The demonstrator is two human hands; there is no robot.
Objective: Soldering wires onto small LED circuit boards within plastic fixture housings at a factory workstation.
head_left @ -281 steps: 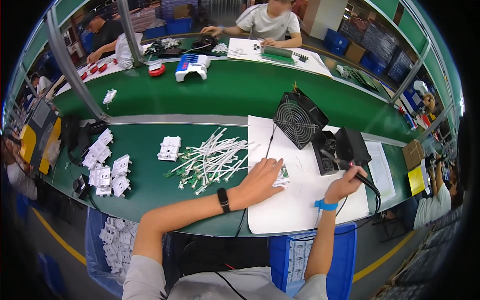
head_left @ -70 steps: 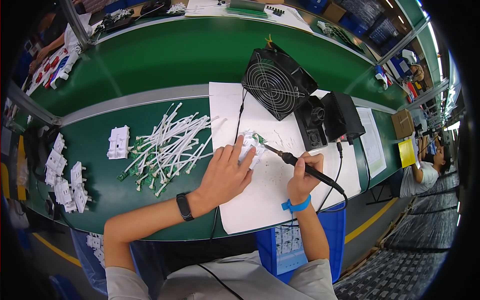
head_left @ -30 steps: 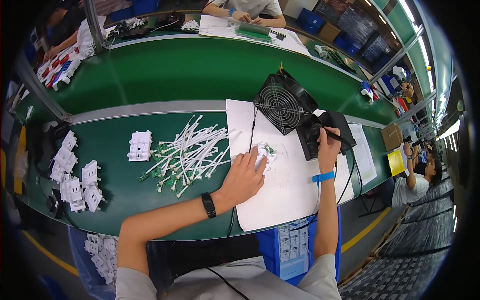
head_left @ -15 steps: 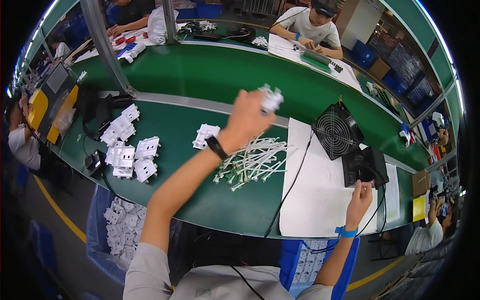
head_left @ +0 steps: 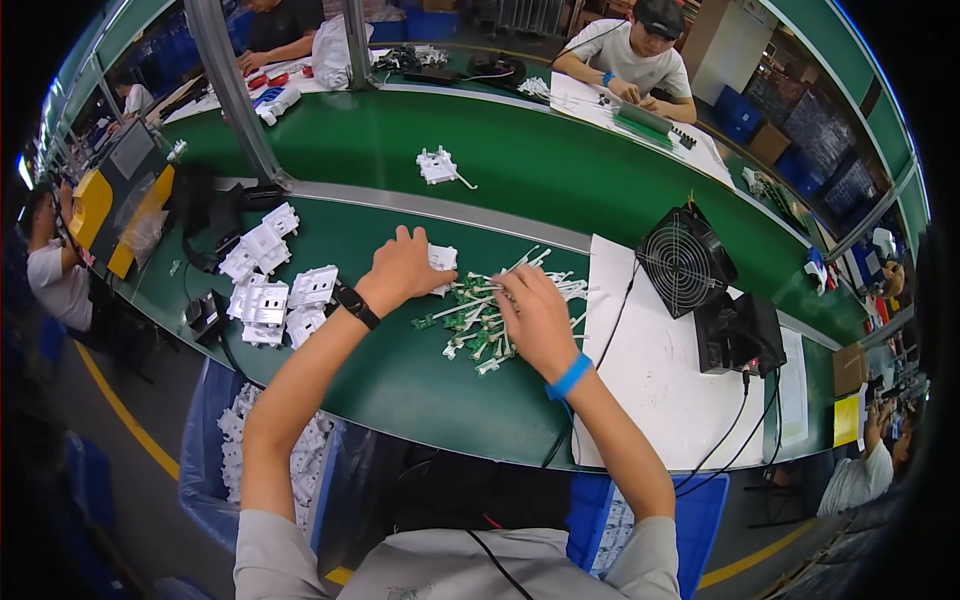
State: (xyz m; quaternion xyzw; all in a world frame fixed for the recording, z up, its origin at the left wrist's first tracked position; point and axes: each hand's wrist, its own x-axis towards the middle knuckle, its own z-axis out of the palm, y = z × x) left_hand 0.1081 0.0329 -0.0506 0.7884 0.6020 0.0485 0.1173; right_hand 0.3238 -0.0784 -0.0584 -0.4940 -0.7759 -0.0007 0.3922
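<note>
My left hand (head_left: 398,268), with a black wristband, grips a white plastic housing (head_left: 441,260) on the green bench, thumb at its near side and fingers at its far side. My right hand (head_left: 538,318), with a blue wristband, reaches over a pile of white cables with green ends (head_left: 480,335). Its thumb and fingers are apart at the pile's top; whether they touch a cable is hard to see. Another white housing (head_left: 438,167), with a cable sticking out of it, lies on the green conveyor belt beyond the metal rail.
Several more white housings (head_left: 262,305) are stacked at the bench's left. A black fan (head_left: 685,262) and a black box device (head_left: 738,335) with cords stand on white paper (head_left: 640,410) at right. Below left is a lined blue bin (head_left: 205,490) of white parts. Co-workers sit across the belt.
The housing from my left hand now lies on the belt, and that hand has come back to the housing on the bench. My right hand has moved left from the black box to the cables.
</note>
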